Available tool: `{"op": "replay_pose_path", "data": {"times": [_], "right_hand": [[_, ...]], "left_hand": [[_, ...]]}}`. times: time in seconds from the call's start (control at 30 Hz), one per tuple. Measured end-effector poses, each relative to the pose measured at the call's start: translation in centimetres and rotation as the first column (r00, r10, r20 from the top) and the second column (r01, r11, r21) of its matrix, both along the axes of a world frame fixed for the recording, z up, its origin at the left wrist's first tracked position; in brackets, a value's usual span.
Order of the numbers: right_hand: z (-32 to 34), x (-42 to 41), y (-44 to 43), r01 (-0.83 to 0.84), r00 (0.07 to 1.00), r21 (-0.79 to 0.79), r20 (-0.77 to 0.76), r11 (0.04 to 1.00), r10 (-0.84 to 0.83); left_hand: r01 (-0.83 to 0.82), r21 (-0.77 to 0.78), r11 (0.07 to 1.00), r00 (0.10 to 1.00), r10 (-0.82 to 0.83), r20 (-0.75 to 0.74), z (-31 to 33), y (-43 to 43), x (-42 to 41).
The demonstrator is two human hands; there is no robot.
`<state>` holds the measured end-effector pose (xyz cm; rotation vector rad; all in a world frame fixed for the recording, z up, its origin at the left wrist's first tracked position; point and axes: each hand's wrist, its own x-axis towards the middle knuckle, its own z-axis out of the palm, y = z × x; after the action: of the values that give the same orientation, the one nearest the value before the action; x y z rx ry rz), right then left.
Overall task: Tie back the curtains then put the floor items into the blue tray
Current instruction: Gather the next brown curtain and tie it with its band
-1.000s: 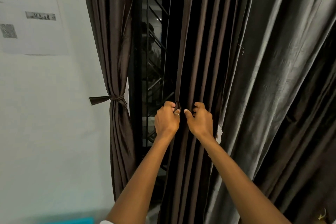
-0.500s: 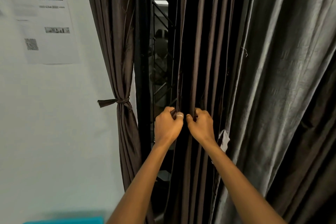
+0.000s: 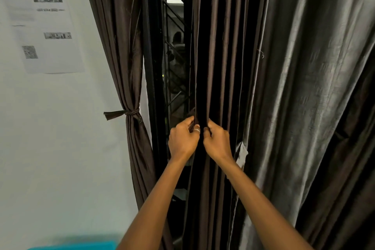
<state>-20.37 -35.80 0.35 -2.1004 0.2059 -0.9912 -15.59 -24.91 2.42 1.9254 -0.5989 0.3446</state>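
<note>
Tray (image 3: 71,246): blue, a strip of it at the bottom edge, lower left, below the wall and left of the left forearm.
Left hand (image 3: 182,140): fingers curled tight, pinching the left edge of the curtain; a ring (image 3: 196,130) on one finger.
Right hand (image 3: 218,142): fingers curled too, gripping the same bunched folds just beside the left hand, knuckles nearly touching.
Curtain (image 3: 215,67): dark brown, hanging straight in narrow pleats, gathered between the two hands; whether a band is in the fingers cannot be told.
Grey drape (image 3: 304,107): wide loose folds filling the right side.
Tied curtain (image 3: 121,46): left of the hands, against the wall, cinched by a tie (image 3: 129,112) with one end sticking out to the left.
Grille (image 3: 174,87): dark bars in the gap between the two curtains.
Paper (image 3: 46,32): white sheet with blurred print on the wall (image 3: 50,148), upper left.
</note>
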Motion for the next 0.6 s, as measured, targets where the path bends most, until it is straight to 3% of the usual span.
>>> {"op": "replay_pose_path", "data": {"times": [0.37,0.6], "right_hand": [[0.0,0.6,1.3,-0.106,0.990,-0.056,-0.100,0.993,0.101],[0.4,0.1,1.7,-0.200,0.970,-0.005,-0.144,0.980,0.197]], "left_hand": [[-0.045,-0.064,0.997,0.998,0.042,-0.037,0.4,-0.4,0.3],[-0.004,-0.136,0.991,0.998,-0.005,-0.070,0.4,-0.1,0.0]]}}
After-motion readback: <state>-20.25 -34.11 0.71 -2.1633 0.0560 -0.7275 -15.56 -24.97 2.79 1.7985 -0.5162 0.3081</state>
